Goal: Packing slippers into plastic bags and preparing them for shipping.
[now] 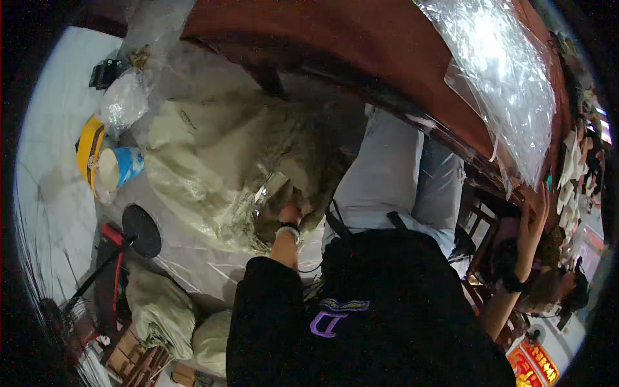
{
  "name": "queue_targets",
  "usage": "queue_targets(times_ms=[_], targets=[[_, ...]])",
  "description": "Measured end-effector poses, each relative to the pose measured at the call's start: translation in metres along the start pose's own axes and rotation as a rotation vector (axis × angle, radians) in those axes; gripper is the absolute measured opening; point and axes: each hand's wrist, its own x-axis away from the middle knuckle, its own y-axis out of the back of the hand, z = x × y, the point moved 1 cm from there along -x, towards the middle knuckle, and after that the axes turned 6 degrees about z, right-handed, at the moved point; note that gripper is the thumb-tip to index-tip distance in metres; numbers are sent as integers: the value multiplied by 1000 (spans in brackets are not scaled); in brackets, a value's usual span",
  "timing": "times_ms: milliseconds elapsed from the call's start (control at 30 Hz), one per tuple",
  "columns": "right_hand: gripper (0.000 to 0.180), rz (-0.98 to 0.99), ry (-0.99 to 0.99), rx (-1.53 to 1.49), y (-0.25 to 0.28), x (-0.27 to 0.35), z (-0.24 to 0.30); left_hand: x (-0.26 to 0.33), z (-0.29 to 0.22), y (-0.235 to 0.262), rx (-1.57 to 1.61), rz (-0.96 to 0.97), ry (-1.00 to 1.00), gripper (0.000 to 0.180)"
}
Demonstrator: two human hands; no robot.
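A large pale woven sack (193, 155) lies on the floor to my left, beside the table. My left hand (291, 213) reaches into its mouth, and the fingers are hidden in the shadow there, so what they touch cannot be made out. A light band and a dark one circle that wrist. Far to the right, my right hand (535, 205) rests at the edge of the brown-covered table (361, 39), fingers stretched out and open. It lies close to the lower end of a shiny heap of clear plastic bags (496, 71).
Left of the sack stand a blue-and-white paper tub (122, 166), a yellow round container (89, 151) and a black round-based stand (142, 231). More woven sacks (161, 306) sit at the lower left. Another person (548, 287) is at the right, near wooden stools.
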Motion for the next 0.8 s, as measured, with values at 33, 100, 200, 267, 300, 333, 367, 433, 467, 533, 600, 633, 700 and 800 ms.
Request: queue_targets(times_ms=[33,100,200,267,300,333,367,433,467,533,600,633,700,800], targets=[[47,-12,-14,6,2,3,0,7,-2,11,12,-123,-111,55],[49,-12,-7,-3,-4,1,1,31,15,30,17,-260,-196,52],[50,-72,-8,-41,-6,2,-5,79,43,79,205,-403,-199,39],[51,-94,-35,-63,-1,3,-9,147,8,145,416,-497,-334,33],[51,-103,-33,-112,-2,1,-9,175,10,168,405,-516,-322,33],[51,-107,-24,-141,-2,-3,-7,200,20,190,295,-504,-257,35],[51,-120,12,-145,-3,-6,-6,226,21,209,187,-489,-196,37],[51,-153,39,-152,-5,-8,-8,287,-7,251,391,-615,-393,36],[52,-184,69,-202,-3,-8,-7,299,8,264,370,-583,-318,33],[52,-236,90,-273,-2,-11,-7,343,-2,290,521,-664,-382,26],[52,-265,74,-239,2,-14,0,392,-26,314,620,-777,-557,25],[52,-301,55,-241,4,-12,9,404,-26,327,544,-781,-583,27],[57,-241,-1,-621,12,-13,29,437,-65,329,959,-901,-850,38],[76,-59,283,-714,15,-10,51,434,-69,344,797,-1174,-1045,40]])
